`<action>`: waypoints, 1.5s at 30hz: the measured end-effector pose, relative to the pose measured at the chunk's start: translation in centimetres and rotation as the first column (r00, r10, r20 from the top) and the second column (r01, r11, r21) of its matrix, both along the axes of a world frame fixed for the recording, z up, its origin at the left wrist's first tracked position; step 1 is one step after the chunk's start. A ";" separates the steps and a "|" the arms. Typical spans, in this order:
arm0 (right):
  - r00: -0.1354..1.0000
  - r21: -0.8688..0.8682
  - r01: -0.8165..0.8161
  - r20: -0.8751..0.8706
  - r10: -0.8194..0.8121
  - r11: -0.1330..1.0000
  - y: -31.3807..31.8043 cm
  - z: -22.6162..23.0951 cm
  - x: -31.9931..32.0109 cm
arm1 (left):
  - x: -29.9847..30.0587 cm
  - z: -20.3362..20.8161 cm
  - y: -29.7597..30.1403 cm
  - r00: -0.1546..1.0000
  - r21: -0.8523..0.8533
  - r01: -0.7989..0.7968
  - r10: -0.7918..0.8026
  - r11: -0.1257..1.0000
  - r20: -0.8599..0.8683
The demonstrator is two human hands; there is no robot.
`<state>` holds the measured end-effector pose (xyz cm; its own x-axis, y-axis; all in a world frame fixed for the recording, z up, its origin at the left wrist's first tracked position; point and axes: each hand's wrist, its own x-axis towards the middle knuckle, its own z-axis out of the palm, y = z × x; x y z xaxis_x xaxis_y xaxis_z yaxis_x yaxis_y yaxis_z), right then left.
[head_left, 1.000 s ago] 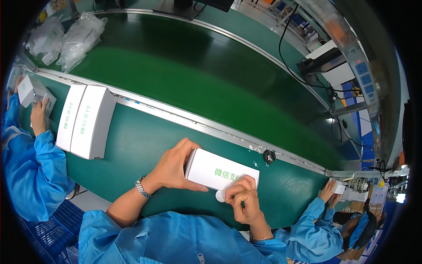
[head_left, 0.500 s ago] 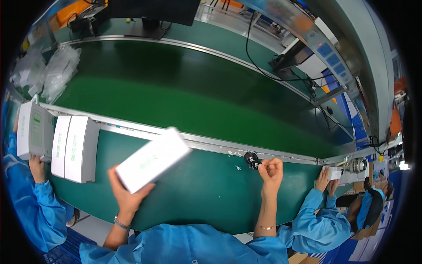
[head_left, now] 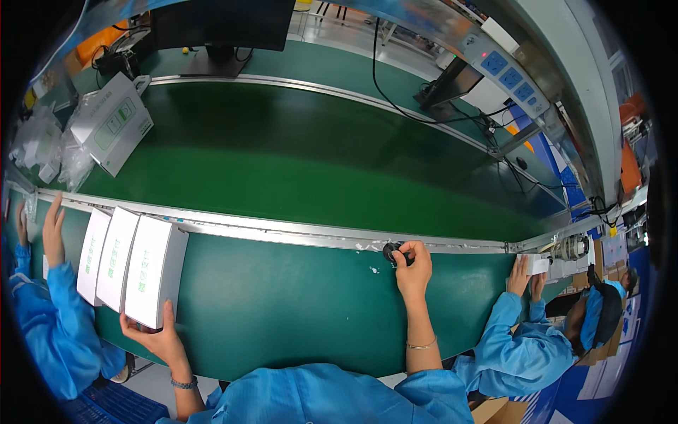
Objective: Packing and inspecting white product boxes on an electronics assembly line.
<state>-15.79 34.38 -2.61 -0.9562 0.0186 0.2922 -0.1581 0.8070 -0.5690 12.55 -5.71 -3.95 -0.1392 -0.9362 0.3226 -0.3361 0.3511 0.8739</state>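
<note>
Left hand point(head_left: 157, 338) grips white box point(head_left: 154, 270) at its near end | right hand point(head_left: 412, 266) pinches black knob point(head_left: 393, 253), well apart.

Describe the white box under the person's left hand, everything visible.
The white rectangular cardboard box bears green print on its top face. It is closed and lies on the green table, rightmost in a row of three like boxes, its side against the next one. The left hand grips its near end.
</note>
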 end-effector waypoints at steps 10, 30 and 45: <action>0.964 -0.130 -0.111 -0.256 0.074 0.985 -1.5 5.9 3.5 | 1.4 0.8 5.9 0.884 -0.314 0.451 -0.468 0.836 0.024; 0.558 -0.032 -0.672 -0.679 0.477 0.740 -8.5 26.8 15.2 | -10.8 2.8 16.5 -0.062 0.111 0.993 -0.986 -0.045 0.154; 0.649 -0.271 -0.591 -0.719 0.249 0.760 -10.3 23.8 13.4 | -11.3 2.6 16.9 -0.051 0.157 0.987 -0.985 -0.025 0.167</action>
